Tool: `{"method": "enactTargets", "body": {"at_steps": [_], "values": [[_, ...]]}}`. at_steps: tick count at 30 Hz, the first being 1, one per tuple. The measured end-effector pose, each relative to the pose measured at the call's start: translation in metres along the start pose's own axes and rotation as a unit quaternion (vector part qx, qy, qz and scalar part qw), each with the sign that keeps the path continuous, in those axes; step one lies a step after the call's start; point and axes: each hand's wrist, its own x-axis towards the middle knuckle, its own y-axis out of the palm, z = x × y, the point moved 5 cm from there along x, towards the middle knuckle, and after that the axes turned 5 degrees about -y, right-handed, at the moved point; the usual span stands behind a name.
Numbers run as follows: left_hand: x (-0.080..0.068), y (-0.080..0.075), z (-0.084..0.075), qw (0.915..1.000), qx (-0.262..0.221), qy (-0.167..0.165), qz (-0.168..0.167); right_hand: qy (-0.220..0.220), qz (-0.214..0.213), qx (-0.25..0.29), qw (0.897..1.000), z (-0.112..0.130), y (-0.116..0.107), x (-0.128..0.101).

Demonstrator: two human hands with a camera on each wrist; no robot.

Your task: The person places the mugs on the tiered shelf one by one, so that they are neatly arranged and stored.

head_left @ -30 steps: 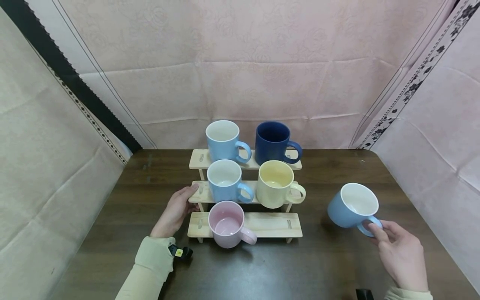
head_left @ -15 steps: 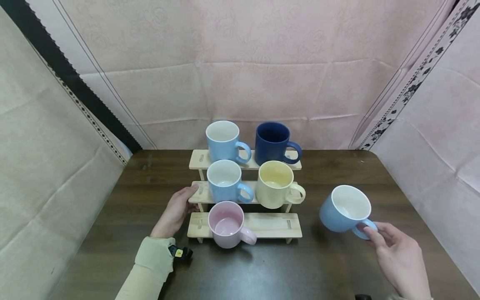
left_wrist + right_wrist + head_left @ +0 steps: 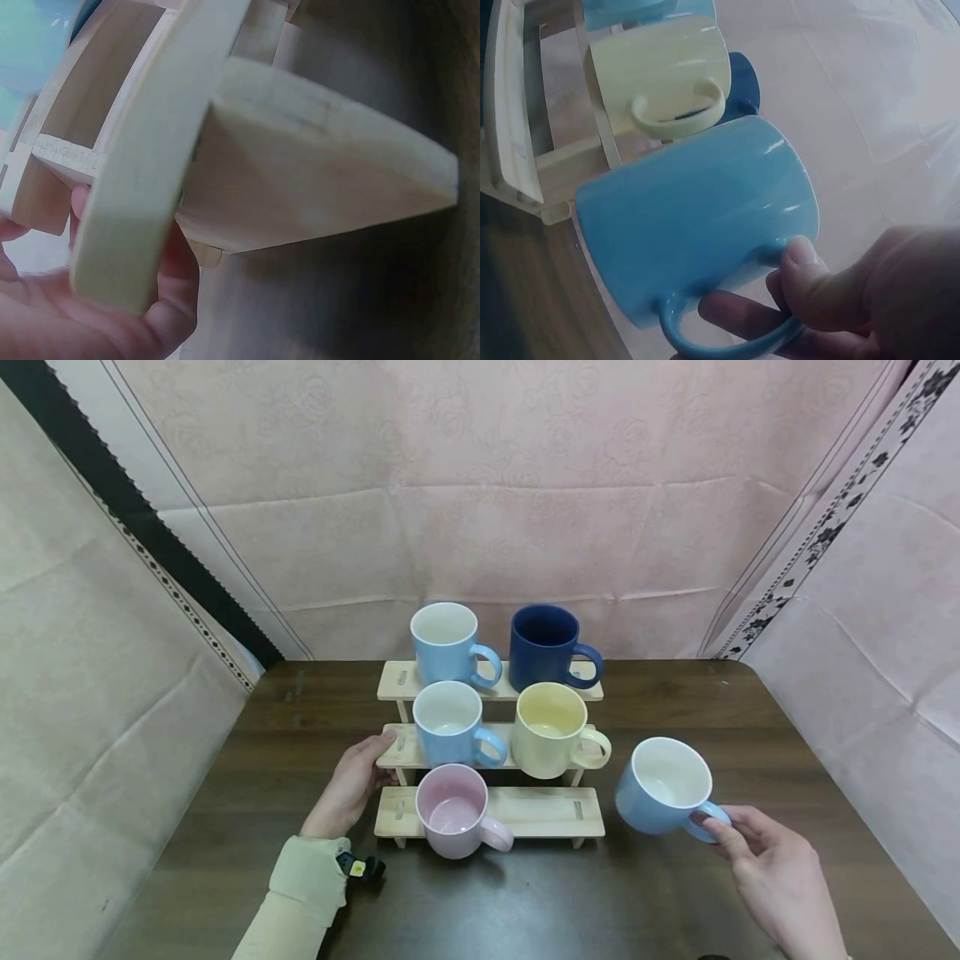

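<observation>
My right hand (image 3: 776,881) pinches the handle of the light blue mug (image 3: 660,787), thumb on top and fingers threaded under the loop, as the right wrist view shows. I hold the mug lifted and tilted at about 4 o'clock from the wooden rack (image 3: 491,811), just off the right end of its lowest step. It looks like glazed ceramic: stiff, smooth enough to slip, breakable, with weight that would swing from the handle, so I judge the handle close to the wall the best hold. My left hand (image 3: 349,785) grips the rack's left end at 9 o'clock, fingers curled round the middle step's edge. Beyond, the pink mug (image 3: 454,807) sits on the low step. My right wrist is cut off at the frame's bottom edge, and the mug's base is hidden.
</observation>
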Motion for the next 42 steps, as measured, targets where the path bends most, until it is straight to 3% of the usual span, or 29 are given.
{"method": "enactTargets", "body": {"at_steps": [9,20,42], "values": [[-0.002,0.001,-0.002,1.0000,0.000,0.006,0.005,-0.022,0.010,-0.019,1.000,0.010,0.010,0.001],[-0.001,0.001,-0.001,1.0000,0.000,0.006,0.002,-0.015,0.021,-0.018,1.000,0.014,0.014,-0.001],[-0.002,0.001,-0.002,1.0000,0.003,0.000,0.007,-0.041,0.027,0.012,0.999,0.024,0.019,-0.008]]}}
